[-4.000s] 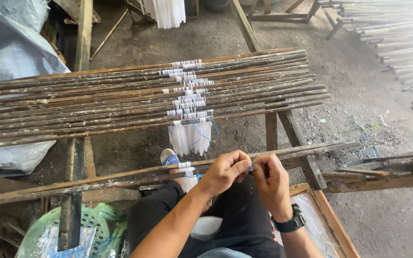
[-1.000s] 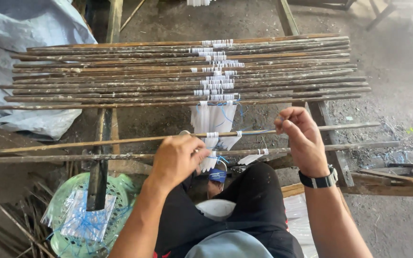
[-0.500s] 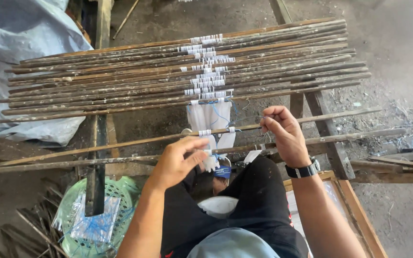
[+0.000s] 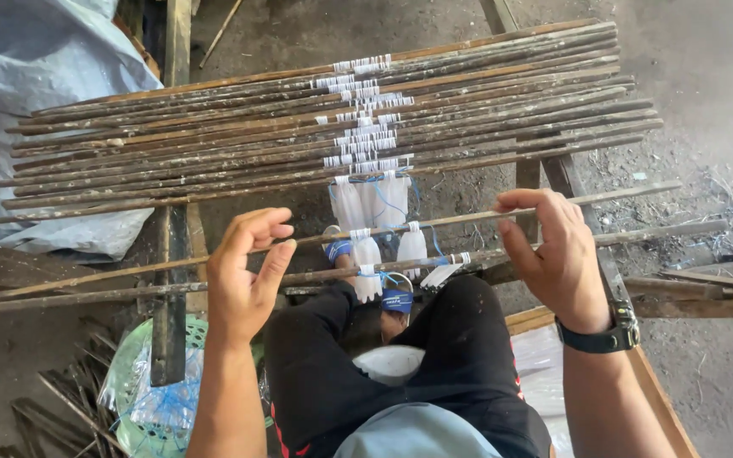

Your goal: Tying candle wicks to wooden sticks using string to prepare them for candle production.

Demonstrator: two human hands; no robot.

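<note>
A long thin wooden stick (image 4: 460,220) lies crosswise in front of me with small white candles (image 4: 365,251) hanging from it on blue string. My right hand (image 4: 557,254) curls its fingers over this stick near its right part, thumb below. My left hand (image 4: 243,276) is spread, and the same stick passes between its thumb and fingers. A second stick (image 4: 86,296) lies just nearer me and also carries white candles (image 4: 367,287). My knees in black trousers are under both sticks.
Behind them, many similar sticks (image 4: 214,144) rest side by side on a wooden frame (image 4: 168,280), with white candles (image 4: 375,199) hanging below the nearest. A blue-grey tarp (image 4: 36,93) is at left, a green basket (image 4: 142,407) with blue string at lower left, and a wooden tray (image 4: 663,407) at lower right.
My right hand has let go of the blue string and moved right onto the stick. My left hand has left the candles and moved left, opening by the stick.
</note>
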